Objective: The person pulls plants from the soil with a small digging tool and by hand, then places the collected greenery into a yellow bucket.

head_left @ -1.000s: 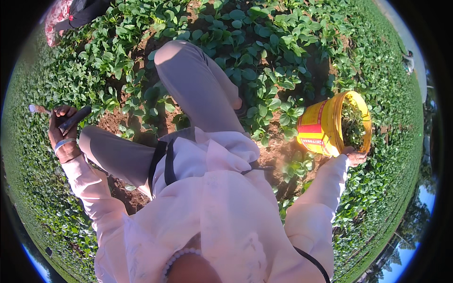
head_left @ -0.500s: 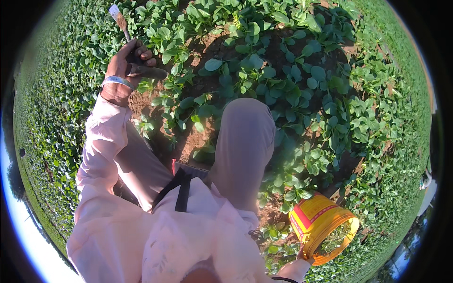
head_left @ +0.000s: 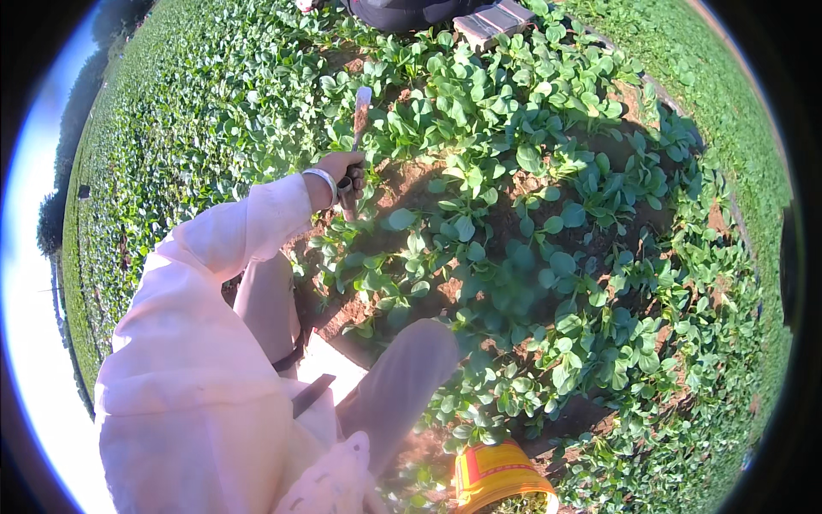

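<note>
My left hand [head_left: 349, 174] is out in front over the leafy green plants [head_left: 479, 163], its fingers wrapped round the handle of a small flat-bladed hand weeder [head_left: 361, 116]. The blade is narrow, with soil on it, and it points away from me and up. A light band circles the wrist. At the lower edge a yellow-orange bucket [head_left: 492, 471] with a red panel lies tilted, partly cut off, with some greenery inside. My right hand is out of the picture.
My bent knee [head_left: 415, 351] is among the plants. At the top a person in dark clothing [head_left: 411, 13] is low to the ground beside a grey box-like thing [head_left: 495, 21]. Reddish soil [head_left: 411, 184] shows between the rows.
The view has swung, bringing the other person into sight. My left hand appears farther right, still gripping the weeder. The bucket sits lower in the picture, and my right hand has left view.
</note>
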Tool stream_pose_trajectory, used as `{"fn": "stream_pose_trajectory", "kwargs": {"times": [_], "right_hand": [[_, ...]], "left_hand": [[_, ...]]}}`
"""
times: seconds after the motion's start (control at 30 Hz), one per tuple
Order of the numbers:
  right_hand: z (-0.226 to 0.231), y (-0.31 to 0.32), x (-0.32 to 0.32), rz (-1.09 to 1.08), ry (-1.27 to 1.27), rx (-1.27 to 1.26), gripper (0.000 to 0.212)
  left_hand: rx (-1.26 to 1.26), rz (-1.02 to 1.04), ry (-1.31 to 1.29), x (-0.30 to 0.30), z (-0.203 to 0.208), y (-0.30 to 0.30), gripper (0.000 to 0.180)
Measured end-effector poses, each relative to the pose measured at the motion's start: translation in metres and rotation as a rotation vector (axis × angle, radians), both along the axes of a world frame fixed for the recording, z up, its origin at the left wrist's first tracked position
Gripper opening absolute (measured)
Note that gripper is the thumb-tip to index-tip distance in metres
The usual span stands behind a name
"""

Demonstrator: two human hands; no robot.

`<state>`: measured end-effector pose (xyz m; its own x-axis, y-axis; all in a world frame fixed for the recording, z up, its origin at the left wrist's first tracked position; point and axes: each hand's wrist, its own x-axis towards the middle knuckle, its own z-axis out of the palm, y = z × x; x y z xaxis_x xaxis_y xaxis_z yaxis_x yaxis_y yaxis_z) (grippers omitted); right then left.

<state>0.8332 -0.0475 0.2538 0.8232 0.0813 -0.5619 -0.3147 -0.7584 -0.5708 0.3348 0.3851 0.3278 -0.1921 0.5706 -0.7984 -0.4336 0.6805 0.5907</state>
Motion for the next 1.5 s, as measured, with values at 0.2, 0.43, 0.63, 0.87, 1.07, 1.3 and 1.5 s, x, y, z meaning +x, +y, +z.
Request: {"fn": "stream_pose_trajectory", "kwargs": {"times": [0.2,0.43,0.63,0.87,1.07,1.3,1.5], "right_hand": [[0.065,0.047,0.016,0.110,0.134,0.077,0.064],[0.166,0.095,0.053,0.298,0.223,0.079,0.065],[0.222,0.168,0.022,0.466,0.246,0.169,0.066],[0.275,0.282,-0.161,0.872,0.259,0.286,0.077],[0.243,0.327,-0.339,1.089,0.512,0.147,0.071],[0.145,0.300,-0.545,1.340,1.050,-0.079,0.036],[0.079,0.250,-0.671,1.277,1.163,-0.233,0.038]], "left_hand": [[-0.061,0.235,0.218,-0.089,0.072,-0.043,0.025],[-0.176,0.549,0.454,-0.205,0.141,-0.216,0.028],[-0.385,0.817,0.482,-0.252,0.153,-0.391,0.025],[-0.363,0.996,0.242,-0.265,0.125,-0.501,0.033],[-0.407,1.393,0.096,-0.248,0.111,-0.631,0.032],[-0.525,1.636,0.008,-0.185,0.090,-0.764,0.019],[-0.518,1.877,-0.082,-0.168,0.094,-0.762,0.024]]}}
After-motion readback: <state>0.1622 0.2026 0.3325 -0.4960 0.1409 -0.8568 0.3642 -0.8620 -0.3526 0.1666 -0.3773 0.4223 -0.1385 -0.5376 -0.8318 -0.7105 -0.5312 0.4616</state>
